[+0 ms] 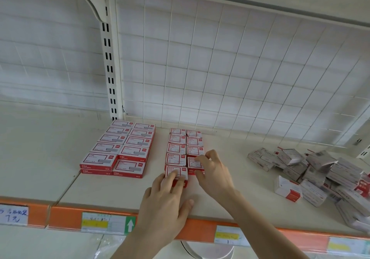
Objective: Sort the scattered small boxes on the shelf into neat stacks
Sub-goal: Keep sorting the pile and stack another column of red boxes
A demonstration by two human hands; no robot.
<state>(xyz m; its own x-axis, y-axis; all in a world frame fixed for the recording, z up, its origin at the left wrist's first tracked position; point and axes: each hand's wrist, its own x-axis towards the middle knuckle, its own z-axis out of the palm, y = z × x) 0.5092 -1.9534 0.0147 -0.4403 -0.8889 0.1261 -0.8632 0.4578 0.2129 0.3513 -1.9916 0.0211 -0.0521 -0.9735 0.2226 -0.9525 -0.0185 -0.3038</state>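
Left hand [164, 200] presses front box [181, 170], right hand [214, 173] pinches neighbouring box [191, 163]

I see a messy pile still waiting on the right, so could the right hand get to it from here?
Probably yes: only bare shelf lies between the right hand and the pile, though that hand now pinches a box.

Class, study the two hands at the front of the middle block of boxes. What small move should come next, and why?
Probably slide the front-right box snug against its neighbours and let go. The right hand pinches it, the left hand rests flat on the front-left box, and a loose pile at right is not yet sorted.
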